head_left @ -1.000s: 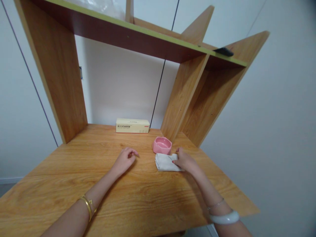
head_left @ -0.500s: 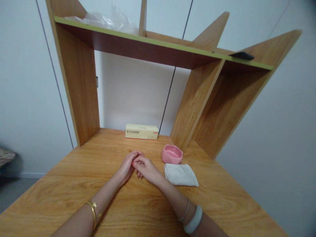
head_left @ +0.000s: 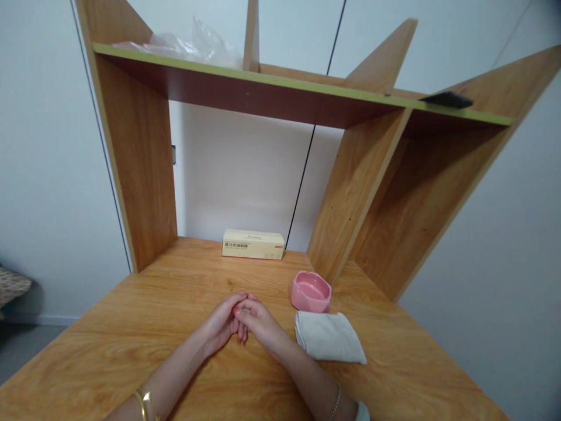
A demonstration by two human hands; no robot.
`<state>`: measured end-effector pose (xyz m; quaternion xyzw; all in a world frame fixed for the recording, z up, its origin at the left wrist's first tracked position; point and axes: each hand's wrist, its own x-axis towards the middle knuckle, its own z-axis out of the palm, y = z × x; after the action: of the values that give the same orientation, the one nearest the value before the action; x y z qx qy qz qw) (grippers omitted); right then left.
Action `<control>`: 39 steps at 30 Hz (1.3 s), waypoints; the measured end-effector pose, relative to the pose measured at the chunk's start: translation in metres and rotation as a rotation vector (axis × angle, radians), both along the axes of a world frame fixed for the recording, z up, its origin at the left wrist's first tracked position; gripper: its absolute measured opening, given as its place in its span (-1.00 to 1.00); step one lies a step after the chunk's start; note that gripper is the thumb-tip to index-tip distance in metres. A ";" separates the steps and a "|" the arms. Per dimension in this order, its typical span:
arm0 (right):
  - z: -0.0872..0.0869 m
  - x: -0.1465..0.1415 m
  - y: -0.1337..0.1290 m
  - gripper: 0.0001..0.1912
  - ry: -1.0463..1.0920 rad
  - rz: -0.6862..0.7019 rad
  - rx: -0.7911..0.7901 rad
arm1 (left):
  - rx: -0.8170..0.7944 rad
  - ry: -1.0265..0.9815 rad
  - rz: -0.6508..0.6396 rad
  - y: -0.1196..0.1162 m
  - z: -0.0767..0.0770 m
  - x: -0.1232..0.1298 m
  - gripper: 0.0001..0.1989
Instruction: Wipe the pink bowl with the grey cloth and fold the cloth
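Observation:
My left hand [head_left: 224, 320] and my right hand [head_left: 256, 321] rest together on the wooden desk [head_left: 175, 304], the right one laid over the left one's fingers. No object shows in either; the space between the palms is hidden. Right of my right hand lies a folded grey-white cloth [head_left: 331, 338]. Just behind the cloth stands a pink faceted bowl [head_left: 310, 291], with nothing visible inside. Farther back, by the wall, is a long cream box [head_left: 253, 244] with dark printed characters.
A wooden shelf unit [head_left: 140, 158] rises from the back of the desk. Crumpled clear plastic [head_left: 193, 47] lies on its upper board at left, and a dark flat object [head_left: 447, 100] at right. Patterned fabric [head_left: 13, 285] shows at the far left.
The whole view has tipped and come slightly nearer, so the desk items appear lower. My hands stay clasped, with small shifts of the fingers. The box, bowl and cloth keep their places.

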<state>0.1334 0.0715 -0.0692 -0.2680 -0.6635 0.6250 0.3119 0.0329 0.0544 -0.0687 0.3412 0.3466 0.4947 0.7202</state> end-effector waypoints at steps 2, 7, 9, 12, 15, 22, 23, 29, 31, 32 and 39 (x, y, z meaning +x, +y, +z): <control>0.001 0.000 -0.001 -0.55 0.014 -0.009 -0.017 | -0.005 -0.005 -0.003 -0.001 0.001 0.000 -0.75; 0.004 0.000 -0.003 -0.65 0.020 -0.029 -0.046 | 0.003 -0.005 -0.012 -0.001 0.000 -0.002 -0.70; 0.005 0.000 -0.004 -0.70 0.027 -0.038 -0.060 | 0.007 -0.006 -0.015 0.000 -0.001 -0.003 -0.70; 0.006 0.000 -0.004 -0.75 0.031 -0.039 -0.079 | 0.023 -0.018 -0.032 0.001 -0.004 -0.004 -0.70; 0.005 0.000 -0.003 -0.76 0.028 -0.040 -0.086 | 0.040 -0.041 -0.049 0.002 -0.006 -0.005 -0.71; -0.001 0.001 0.000 -0.77 0.025 -0.012 -0.073 | 0.043 -0.053 -0.061 0.002 -0.007 -0.006 -0.72; -0.001 0.001 0.000 -0.77 0.023 -0.013 -0.073 | 0.043 -0.052 -0.059 0.002 -0.006 -0.006 -0.72; 0.001 0.000 -0.001 -0.78 0.022 -0.023 -0.084 | 0.049 -0.042 -0.054 0.002 -0.007 -0.007 -0.71; 0.002 0.000 -0.002 -0.78 0.018 -0.022 -0.087 | 0.049 -0.039 -0.051 0.001 -0.007 -0.007 -0.71; 0.002 0.000 -0.002 -0.78 0.017 -0.023 -0.088 | 0.049 -0.038 -0.049 0.001 -0.007 -0.007 -0.71; 0.003 0.000 -0.002 -0.78 0.030 -0.020 -0.090 | 0.047 -0.030 -0.044 0.001 -0.006 -0.006 -0.72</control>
<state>0.1337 0.0697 -0.0663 -0.2791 -0.6275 0.6548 0.3156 0.0267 0.0554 -0.0742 0.3579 0.3165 0.4918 0.7279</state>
